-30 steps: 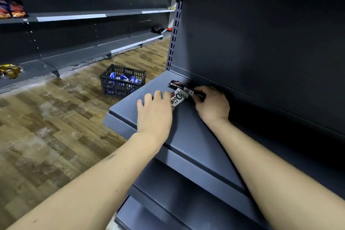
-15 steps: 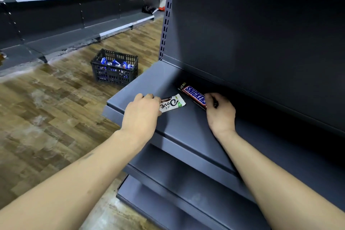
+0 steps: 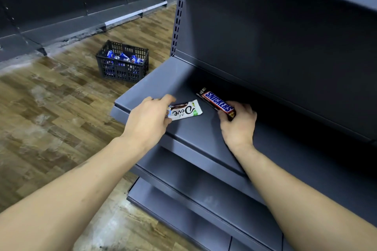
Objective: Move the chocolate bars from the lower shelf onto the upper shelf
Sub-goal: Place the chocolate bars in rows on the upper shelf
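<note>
Reaching onto the grey metal shelf (image 3: 155, 79) with both arms. My left hand (image 3: 148, 117) lies near the shelf's front left corner, its grip curled over the near end of the white Dove chocolate bar (image 3: 186, 110), thumb and fingers pinching the wrapper's edge. The bar lies flat on the shelf, its far end pointing right and clear of my fingers.

My right hand (image 3: 237, 123) sits further back, toward the shelf's rear wall. Its grip is closed round the near end of the Snickers bar (image 3: 216, 101); the far end sticks out up and to the left, lying along the shelf. The two bars are near each other but apart, bare shelf between them.

Below this shelf two more grey shelves (image 3: 204, 185) step outward toward me. Above, the dark back panel (image 3: 275, 36) rises to the underside of another shelf at the top right.

On the wood-look floor (image 3: 51, 118) to the left stands a black plastic crate (image 3: 123, 63) with blue drink cans (image 3: 124, 57) lying in it. Beyond it runs a second row of dark shelving (image 3: 71, 18).
</note>
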